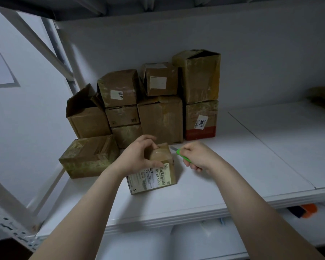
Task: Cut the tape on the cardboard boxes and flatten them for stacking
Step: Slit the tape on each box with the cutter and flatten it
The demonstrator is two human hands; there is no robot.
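Observation:
A small taped cardboard box [159, 175] with a white barcode label stands on the white shelf [242, 166] in front of me. My left hand [139, 154] grips its top, fingers and thumb curled round the upper edges. To the right, my right hand [197, 156] holds a green utility knife [183, 156]. Its blade [174, 148] sticks out to the left, just beyond the box's far right corner. Clear tape shines on the box's top.
Several worn cardboard boxes [160, 117] are stacked against the back wall, some with open tops. A flat taped box [88, 156] lies to the left. A white upright and brace [51, 53] close the left side. More cardboard [323, 96] lies at the far right.

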